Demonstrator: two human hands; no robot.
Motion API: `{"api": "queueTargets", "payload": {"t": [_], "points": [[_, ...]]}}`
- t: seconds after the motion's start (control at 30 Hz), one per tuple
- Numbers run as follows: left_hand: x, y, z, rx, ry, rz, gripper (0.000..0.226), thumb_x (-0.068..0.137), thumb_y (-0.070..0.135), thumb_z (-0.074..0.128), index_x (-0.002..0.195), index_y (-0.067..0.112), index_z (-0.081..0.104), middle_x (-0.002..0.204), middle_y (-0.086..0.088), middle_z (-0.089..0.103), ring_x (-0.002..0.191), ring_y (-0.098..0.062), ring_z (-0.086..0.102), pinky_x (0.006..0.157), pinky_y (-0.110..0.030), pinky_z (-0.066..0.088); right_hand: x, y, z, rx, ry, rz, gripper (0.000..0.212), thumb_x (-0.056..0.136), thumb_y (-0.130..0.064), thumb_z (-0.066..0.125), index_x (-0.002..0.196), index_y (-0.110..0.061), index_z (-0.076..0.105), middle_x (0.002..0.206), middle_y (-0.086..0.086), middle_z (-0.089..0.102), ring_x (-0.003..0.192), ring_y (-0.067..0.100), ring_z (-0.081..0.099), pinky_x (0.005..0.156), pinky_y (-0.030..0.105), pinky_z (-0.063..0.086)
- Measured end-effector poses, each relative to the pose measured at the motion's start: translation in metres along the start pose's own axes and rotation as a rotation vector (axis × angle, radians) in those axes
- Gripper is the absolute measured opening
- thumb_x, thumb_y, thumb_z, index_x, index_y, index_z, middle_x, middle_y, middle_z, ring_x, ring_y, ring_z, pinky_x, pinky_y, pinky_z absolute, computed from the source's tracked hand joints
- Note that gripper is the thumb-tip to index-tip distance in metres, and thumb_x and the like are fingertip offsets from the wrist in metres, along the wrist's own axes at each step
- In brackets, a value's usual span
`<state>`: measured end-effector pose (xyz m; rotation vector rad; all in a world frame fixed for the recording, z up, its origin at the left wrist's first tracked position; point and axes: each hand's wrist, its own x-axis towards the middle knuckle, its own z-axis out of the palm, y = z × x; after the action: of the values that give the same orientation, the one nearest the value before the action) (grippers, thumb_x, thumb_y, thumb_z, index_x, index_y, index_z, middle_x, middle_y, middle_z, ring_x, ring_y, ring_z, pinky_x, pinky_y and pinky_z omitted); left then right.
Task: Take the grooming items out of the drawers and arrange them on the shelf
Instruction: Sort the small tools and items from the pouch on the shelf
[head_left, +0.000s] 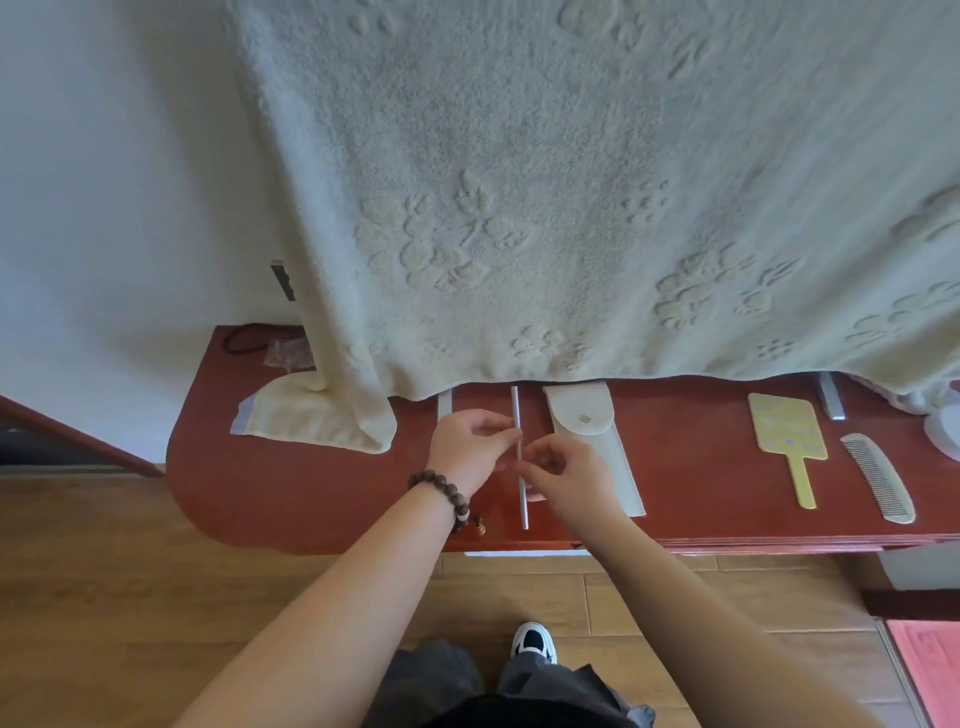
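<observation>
Both hands work over the red-brown shelf, which runs left to right below a large cream towel hanging in front of the wall. The left hand, with a beaded bracelet on its wrist, and the right hand meet at a thin silver rod that lies front-to-back on the shelf. The left fingers are curled and pinch the rod near its middle; the right fingers are curled against it just below, also grasping it. Just right of the rod lies a cream pouch with a snap flap, partly covered by the right hand. Further right, well apart, a yellow hand mirror lies flat with its handle toward the front edge, and a pale comb lies beside it. A folded cream cloth rests at the shelf's left end under the towel's corner.
</observation>
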<state>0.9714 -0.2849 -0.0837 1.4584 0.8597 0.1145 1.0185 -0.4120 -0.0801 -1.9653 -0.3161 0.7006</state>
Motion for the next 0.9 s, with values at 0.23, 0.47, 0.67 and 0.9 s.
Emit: {"api": "queueTargets", "payload": {"t": [0.23, 0.47, 0.67, 0.9], "points": [[-0.006, 0.008, -0.004, -0.041, -0.125, -0.030, 0.010, 0.085, 0.008, 0.069, 0.095, 0.004, 0.068, 0.091, -0.017, 0.073, 0.079, -0.025, 0.072, 0.073, -0.037, 0.061, 0.006, -0.014, -0.029, 0.033, 0.066, 0.002, 0.009, 0.087, -0.022, 0.066, 0.088, -0.014, 0.069, 0.078, 0.010, 0.071, 0.064, 0.017, 0.068, 0.067, 0.026, 0.058], [-0.016, 0.011, -0.008, 0.000, -0.281, -0.001, 0.003, 0.085, 0.007, 0.069, 0.088, 0.007, 0.070, 0.089, -0.017, 0.073, 0.077, -0.021, 0.071, 0.073, -0.037, 0.060, 0.023, -0.041, -0.042, 0.229, -0.130, 0.006, 0.016, 0.090, -0.011, 0.062, 0.103, -0.006, 0.069, 0.083, 0.010, 0.071, 0.071, 0.016, 0.066, 0.062, 0.025, 0.054], [-0.023, 0.005, -0.012, 0.026, -0.386, -0.010, 0.008, 0.085, 0.012, 0.070, 0.092, 0.008, 0.074, 0.084, -0.010, 0.073, 0.079, -0.022, 0.071, 0.078, -0.042, 0.059, 0.026, -0.040, -0.042, 0.280, -0.161, 0.008, 0.015, 0.088, -0.003, 0.062, 0.100, 0.005, 0.066, 0.086, 0.016, 0.069, 0.072, 0.020, 0.065, 0.062, 0.023, 0.055], [-0.023, 0.001, -0.010, 0.098, -0.330, -0.023, 0.006, 0.085, 0.009, 0.070, 0.089, 0.004, 0.070, 0.079, -0.010, 0.072, 0.078, -0.024, 0.072, 0.076, -0.043, 0.060, 0.028, -0.037, -0.037, 0.323, -0.216, 0.019, 0.015, 0.090, 0.001, 0.057, 0.101, 0.010, 0.062, 0.082, 0.015, 0.069, 0.072, 0.022, 0.067, 0.073, 0.030, 0.060]]}}
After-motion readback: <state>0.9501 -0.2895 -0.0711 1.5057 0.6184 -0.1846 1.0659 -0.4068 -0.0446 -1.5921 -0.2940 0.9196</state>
